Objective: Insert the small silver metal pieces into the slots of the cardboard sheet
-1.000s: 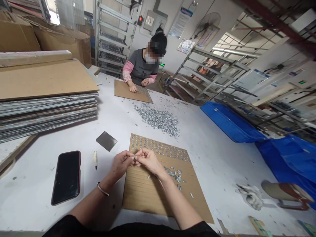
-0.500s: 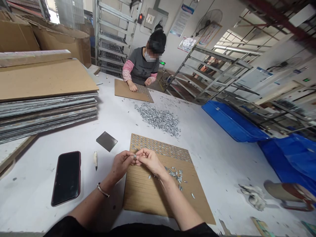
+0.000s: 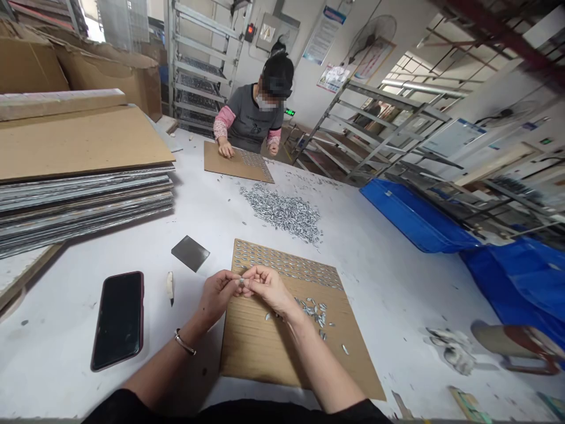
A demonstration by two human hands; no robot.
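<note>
My left hand (image 3: 219,296) and my right hand (image 3: 270,288) meet fingertip to fingertip over the upper left part of a brown board (image 3: 260,353). Between their pinched fingers is a small silvery leaf-shaped piece (image 3: 241,282), mostly covered by the fingertips. Rows of similar pieces (image 3: 282,263) lie along the board's far end. Beside my right wrist, a loose cluster of silvery pieces (image 3: 315,312) rests on the board, and a single piece (image 3: 345,349) lies apart from it.
A big heap of pieces (image 3: 286,209) lies beyond the board. Across the table a person (image 3: 256,118) handles another board (image 3: 220,162). To the left are a phone (image 3: 118,321), a small knife (image 3: 170,287), a dark metal plate (image 3: 190,253) and stacked boards (image 3: 83,200); blue bins (image 3: 410,215) stand right.
My hands keep almost the same pose, still pinching the small piece. Across the table, the other person's hand on the board has shifted left, and their other hand has lowered slightly.
</note>
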